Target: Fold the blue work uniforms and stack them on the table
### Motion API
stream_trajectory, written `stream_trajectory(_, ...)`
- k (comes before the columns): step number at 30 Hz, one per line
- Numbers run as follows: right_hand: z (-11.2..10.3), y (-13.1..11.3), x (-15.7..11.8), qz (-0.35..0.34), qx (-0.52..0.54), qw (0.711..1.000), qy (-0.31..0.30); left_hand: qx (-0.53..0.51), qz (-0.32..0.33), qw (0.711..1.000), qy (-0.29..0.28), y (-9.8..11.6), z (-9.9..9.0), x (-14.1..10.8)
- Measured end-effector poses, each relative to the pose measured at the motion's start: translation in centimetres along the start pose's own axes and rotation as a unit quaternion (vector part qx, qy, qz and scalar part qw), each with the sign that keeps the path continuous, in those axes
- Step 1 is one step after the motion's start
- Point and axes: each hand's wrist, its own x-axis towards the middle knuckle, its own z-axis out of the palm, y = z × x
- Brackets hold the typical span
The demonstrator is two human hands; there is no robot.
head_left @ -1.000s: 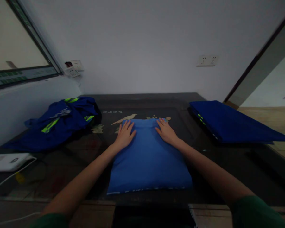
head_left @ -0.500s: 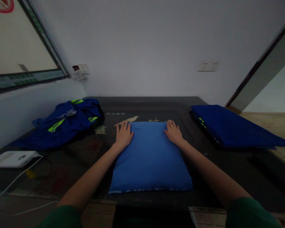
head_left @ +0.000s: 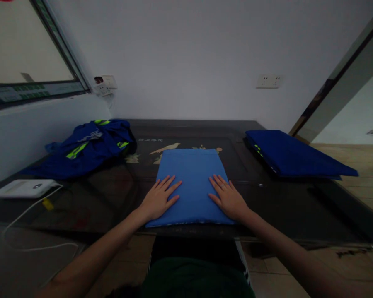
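A light blue folded cloth (head_left: 192, 178) lies flat on the dark table (head_left: 136, 215), close to its front edge. On the cloth's left side rests my left hand (head_left: 158, 198), palm down with the fingers spread. My right hand (head_left: 228, 198) lies flat on the right side, fingers apart, a ring on one of them. Neither hand grips anything. Between the hands the middle of the cloth shows.
Crumpled dark blue clothing (head_left: 90, 149) with yellow-green stripes lies at the left. A folded dark blue garment (head_left: 295, 153) sits at the right. Near the left front is a white device (head_left: 26, 188) with a cable. A wall stands behind the table.
Both hands have slid from the far corners of the cloth toward me, to its nearer half. The view has shifted, and the cloth appears shorter and nearer the table's front edge.
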Motion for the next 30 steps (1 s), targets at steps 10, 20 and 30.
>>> stream_trajectory(10,-1.1,-3.9,-0.9,-0.003,-0.002,0.997,0.076,0.018,-0.032,0.998,0.051,7.4,-0.3,0.4)
stream_trajectory(20,0.5,-4.3,-3.8,0.000,-0.004,0.999,0.053,0.053,-0.057,0.995,0.059,5.5,1.4,-4.0)
stream_trajectory(30,-0.1,2.8,-8.1,0.078,-0.003,0.992,0.099,0.017,-0.061,0.998,-0.011,-0.2,-0.5,-9.3)
